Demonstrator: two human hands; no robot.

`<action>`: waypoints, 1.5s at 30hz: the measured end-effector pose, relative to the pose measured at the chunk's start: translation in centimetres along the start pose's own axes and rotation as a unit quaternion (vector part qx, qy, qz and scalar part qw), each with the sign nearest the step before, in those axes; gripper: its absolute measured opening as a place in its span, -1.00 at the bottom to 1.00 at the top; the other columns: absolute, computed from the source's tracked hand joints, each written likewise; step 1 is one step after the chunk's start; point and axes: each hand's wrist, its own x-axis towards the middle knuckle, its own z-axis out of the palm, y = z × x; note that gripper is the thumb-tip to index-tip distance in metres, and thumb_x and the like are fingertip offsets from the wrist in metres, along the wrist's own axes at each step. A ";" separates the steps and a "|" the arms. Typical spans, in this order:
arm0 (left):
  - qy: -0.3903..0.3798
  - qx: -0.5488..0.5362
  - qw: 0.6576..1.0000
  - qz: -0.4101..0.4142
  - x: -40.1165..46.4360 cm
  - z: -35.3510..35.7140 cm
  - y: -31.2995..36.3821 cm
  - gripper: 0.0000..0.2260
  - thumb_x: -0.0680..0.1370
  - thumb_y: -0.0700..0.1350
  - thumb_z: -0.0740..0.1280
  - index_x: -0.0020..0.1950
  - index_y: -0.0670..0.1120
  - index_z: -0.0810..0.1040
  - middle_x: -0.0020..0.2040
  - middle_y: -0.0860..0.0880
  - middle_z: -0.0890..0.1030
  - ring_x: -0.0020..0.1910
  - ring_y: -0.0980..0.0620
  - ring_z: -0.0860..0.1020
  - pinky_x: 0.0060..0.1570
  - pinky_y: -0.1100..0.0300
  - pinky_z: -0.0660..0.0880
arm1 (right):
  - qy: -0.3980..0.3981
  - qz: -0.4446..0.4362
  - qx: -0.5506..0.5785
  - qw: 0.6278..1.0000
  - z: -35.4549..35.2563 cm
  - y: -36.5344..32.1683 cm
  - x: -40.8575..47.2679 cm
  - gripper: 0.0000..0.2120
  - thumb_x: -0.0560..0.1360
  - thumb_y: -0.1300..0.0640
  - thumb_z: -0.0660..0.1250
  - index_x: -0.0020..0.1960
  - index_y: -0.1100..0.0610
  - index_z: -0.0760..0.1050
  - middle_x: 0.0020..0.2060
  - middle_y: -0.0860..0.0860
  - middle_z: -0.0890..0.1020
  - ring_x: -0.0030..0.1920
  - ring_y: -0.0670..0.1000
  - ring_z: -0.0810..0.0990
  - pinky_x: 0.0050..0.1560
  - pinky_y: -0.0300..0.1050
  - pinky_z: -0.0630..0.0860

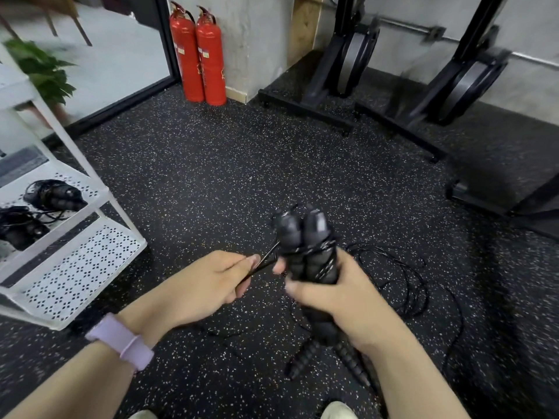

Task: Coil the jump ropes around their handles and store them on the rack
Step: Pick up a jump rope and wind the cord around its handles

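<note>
Right hand (338,294) grips the paired handles (308,252) above the floor while the left hand (208,285) pinches the rope (266,261) taut beside them; slack there would likely loosen the wraps, and the loose rope (405,285) on the floor may snag

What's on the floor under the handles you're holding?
Under the jump rope handles gripped by the right hand, loose black cord lies in loops on the speckled rubber floor. The hand and forearm cover part of the cord, so its full run is hidden.
</note>
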 end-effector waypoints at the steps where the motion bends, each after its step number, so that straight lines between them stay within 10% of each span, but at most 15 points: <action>1: 0.020 0.031 0.999 0.023 0.0 0.3 0.0 -0.50 0.67 0.24 0.05 -0.23 -0.06 0.51 -0.53 0.11 0.37 -0.55 0.17 0.25 -0.52 0.34 0.21 | 0.035 -0.004 0.032 0.999 -0.3 0.1 0.2 -0.67 0.32 0.11 0.53 0.08 0.06 0.67 -0.09 -0.08 0.74 -0.13 -0.08 0.65 0.01 -0.05 0.49; 10: 0.093 0.328 0.925 0.167 -0.9 1.9 0.2 -0.70 0.65 0.26 0.06 -0.11 0.14 0.41 -0.42 0.09 0.51 -0.45 0.11 0.50 -0.45 0.30 0.31 | 0.184 0.077 -0.021 0.980 -1.3 0.7 1.1 -0.68 0.20 0.08 0.48 -0.05 0.08 0.60 -0.21 0.10 0.73 -0.25 0.01 0.62 -0.06 0.09 0.60; 15: 0.114 0.339 0.914 0.191 -0.7 0.4 0.0 -0.65 0.63 0.27 0.00 -0.13 0.13 0.44 -0.40 0.14 0.50 -0.43 0.12 0.51 -0.46 0.30 0.35 | 0.146 0.099 -0.162 0.971 -1.7 1.3 1.1 -0.77 0.29 0.00 0.45 -0.10 -0.23 0.53 -0.39 -0.19 0.63 -0.43 -0.19 0.53 -0.30 -0.17 0.50; 19: 0.095 0.364 0.903 0.207 -0.8 1.1 -0.1 -0.62 0.59 0.30 0.00 -0.19 0.10 0.43 -0.41 0.12 0.51 -0.43 0.12 0.51 -0.46 0.33 0.26 | 0.085 0.108 -0.288 0.948 -0.9 1.8 1.3 -0.48 0.36 -0.03 0.43 0.22 -0.33 0.32 -0.17 -0.15 0.67 -0.18 -0.13 0.63 -0.07 -0.05 0.58; 29: 0.058 0.384 0.902 0.187 -1.1 1.4 0.6 -0.59 0.38 0.47 0.25 -0.26 0.13 0.45 -0.29 0.22 0.52 -0.29 0.24 0.50 -0.31 0.34 0.35 | -0.085 0.065 -0.553 0.826 4.4 2.3 2.0 -0.69 0.47 0.03 0.44 0.17 0.01 0.46 0.03 0.05 0.64 0.05 0.19 0.66 -0.10 -0.04 0.45; 36: -0.078 0.128 0.988 0.048 -1.3 0.1 0.2 -0.56 0.16 0.36 0.59 -0.23 0.07 0.64 -0.28 0.05 0.68 -0.38 0.22 0.54 -0.31 0.24 0.47 | -0.183 0.006 -0.480 0.858 4.8 1.9 1.0 -0.74 0.38 0.05 0.59 -0.16 -0.04 0.48 -0.24 -0.08 0.60 -0.22 0.02 0.54 -0.21 -0.18 0.41; 40: -0.166 -0.002 0.984 0.062 -1.0 -1.1 0.1 -0.58 0.25 0.29 0.62 -0.29 -0.04 0.66 -0.34 -0.07 0.65 -0.37 0.04 0.56 -0.32 0.17 0.47 | -0.214 0.031 -0.335 0.917 5.5 1.5 0.5 -0.73 0.38 0.12 0.58 -0.28 0.03 0.47 -0.40 -0.09 0.55 -0.42 -0.09 0.50 -0.43 -0.15 0.46; 45: -0.206 -0.147 0.965 0.068 -0.6 -2.2 -0.1 -0.72 0.37 0.15 0.60 -0.23 -0.01 0.63 -0.39 -0.03 0.51 -0.45 0.05 0.41 -0.42 0.30 0.33 | -0.226 -0.002 -0.196 0.954 5.0 0.6 -0.2 -0.78 0.37 0.13 0.59 -0.07 0.14 0.61 -0.24 0.08 0.68 -0.29 0.06 0.58 -0.17 0.10 0.59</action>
